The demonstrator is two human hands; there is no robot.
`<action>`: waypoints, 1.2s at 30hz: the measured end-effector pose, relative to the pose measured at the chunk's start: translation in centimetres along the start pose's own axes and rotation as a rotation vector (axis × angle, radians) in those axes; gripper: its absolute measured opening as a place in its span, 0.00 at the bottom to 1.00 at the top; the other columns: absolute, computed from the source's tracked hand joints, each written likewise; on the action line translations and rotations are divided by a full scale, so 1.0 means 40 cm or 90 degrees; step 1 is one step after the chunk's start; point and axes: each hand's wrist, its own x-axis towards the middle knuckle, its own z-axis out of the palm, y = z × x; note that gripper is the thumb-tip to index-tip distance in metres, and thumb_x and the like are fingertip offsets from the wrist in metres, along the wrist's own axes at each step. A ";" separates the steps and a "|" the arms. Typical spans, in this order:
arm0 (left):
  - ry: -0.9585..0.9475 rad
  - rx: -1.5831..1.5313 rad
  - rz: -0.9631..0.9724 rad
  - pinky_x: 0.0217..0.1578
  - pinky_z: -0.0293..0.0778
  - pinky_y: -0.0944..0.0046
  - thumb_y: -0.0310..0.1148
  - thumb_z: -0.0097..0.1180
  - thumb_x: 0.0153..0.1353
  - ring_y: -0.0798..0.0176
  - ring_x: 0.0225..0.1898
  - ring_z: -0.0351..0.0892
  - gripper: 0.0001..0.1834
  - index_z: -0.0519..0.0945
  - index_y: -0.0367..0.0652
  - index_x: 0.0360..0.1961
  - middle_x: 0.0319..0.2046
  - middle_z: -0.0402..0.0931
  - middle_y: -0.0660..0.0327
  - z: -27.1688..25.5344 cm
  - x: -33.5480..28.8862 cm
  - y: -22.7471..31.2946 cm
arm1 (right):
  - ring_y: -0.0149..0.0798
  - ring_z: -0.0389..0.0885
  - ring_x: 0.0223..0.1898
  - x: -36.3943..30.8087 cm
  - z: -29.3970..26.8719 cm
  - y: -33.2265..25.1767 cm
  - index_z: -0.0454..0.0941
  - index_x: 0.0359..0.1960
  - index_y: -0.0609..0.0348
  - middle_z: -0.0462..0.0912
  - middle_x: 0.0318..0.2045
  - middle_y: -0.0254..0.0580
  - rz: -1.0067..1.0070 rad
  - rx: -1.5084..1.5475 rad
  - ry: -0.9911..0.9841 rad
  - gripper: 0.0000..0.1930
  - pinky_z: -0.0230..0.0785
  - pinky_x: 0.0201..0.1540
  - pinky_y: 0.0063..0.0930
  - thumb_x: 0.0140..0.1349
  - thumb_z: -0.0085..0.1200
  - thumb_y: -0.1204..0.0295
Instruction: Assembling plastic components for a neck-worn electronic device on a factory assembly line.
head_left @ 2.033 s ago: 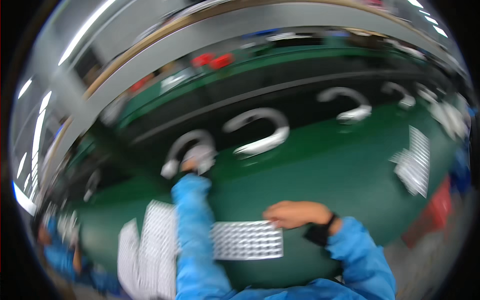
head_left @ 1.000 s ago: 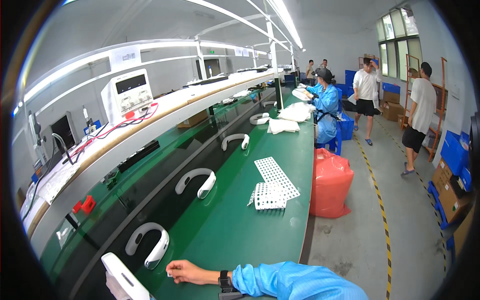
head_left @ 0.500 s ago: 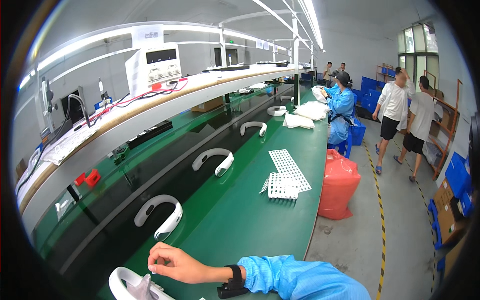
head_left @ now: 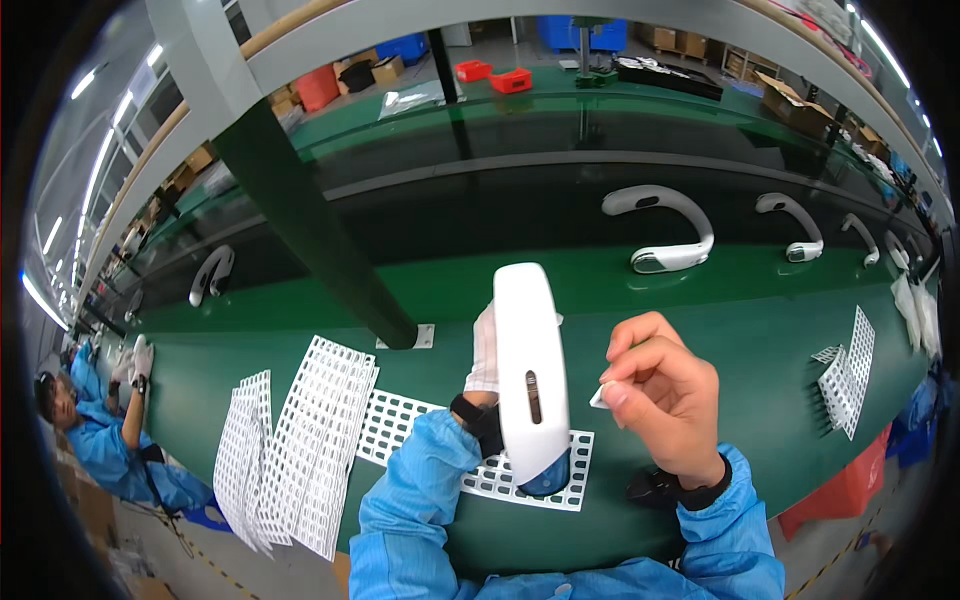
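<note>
My left hand (head_left: 484,352), in a white glove, holds a white curved plastic housing (head_left: 531,370) upright above the green belt (head_left: 430,290). A dark slot shows on the housing's face. My right hand (head_left: 662,392), bare, pinches a small white sticker-like piece (head_left: 599,397) just right of the housing. Below both hands lies a white perforated sheet (head_left: 480,470) flat on the belt.
Several more white perforated sheets (head_left: 300,440) are stacked at my left. White U-shaped housings (head_left: 662,225) (head_left: 795,222) (head_left: 211,273) lie along the belt's far side. A green post (head_left: 300,220) rises in front. Another worker in blue (head_left: 95,430) sits at far left.
My view swung from looking down the line back to the belt in front of me. My left hand has lifted a white housing, and my right hand has come up beside it with a small white piece.
</note>
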 end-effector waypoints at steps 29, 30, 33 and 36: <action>0.132 0.389 0.114 0.38 0.81 0.58 0.42 0.58 0.66 0.54 0.39 0.83 0.18 0.76 0.41 0.48 0.39 0.81 0.54 -0.001 0.033 -0.068 | 0.20 0.69 0.21 0.027 0.017 -0.008 0.84 0.34 0.64 0.80 0.40 0.37 -0.007 -0.189 -0.101 0.04 0.59 0.24 0.17 0.56 0.63 0.83; 0.176 0.411 0.135 0.37 0.80 0.55 0.41 0.66 0.58 0.48 0.36 0.85 0.18 0.78 0.41 0.42 0.36 0.83 0.53 0.005 0.034 -0.064 | 0.21 0.69 0.21 0.026 0.017 -0.009 0.84 0.33 0.64 0.80 0.40 0.37 -0.002 -0.189 -0.102 0.04 0.59 0.24 0.17 0.56 0.63 0.83; 0.171 0.406 0.126 0.37 0.80 0.55 0.41 0.66 0.58 0.48 0.35 0.85 0.19 0.78 0.41 0.43 0.35 0.83 0.53 0.010 0.033 -0.062 | 0.21 0.70 0.21 0.023 0.015 -0.009 0.84 0.33 0.63 0.80 0.40 0.37 0.006 -0.195 -0.103 0.04 0.60 0.24 0.17 0.56 0.63 0.83; 0.105 0.386 0.104 0.39 0.82 0.61 0.43 0.50 0.73 0.62 0.41 0.80 0.16 0.74 0.43 0.53 0.41 0.78 0.57 -0.029 0.032 -0.088 | 0.21 0.70 0.21 0.023 0.019 -0.010 0.84 0.33 0.63 0.80 0.40 0.37 0.005 -0.199 -0.109 0.04 0.60 0.24 0.17 0.56 0.63 0.83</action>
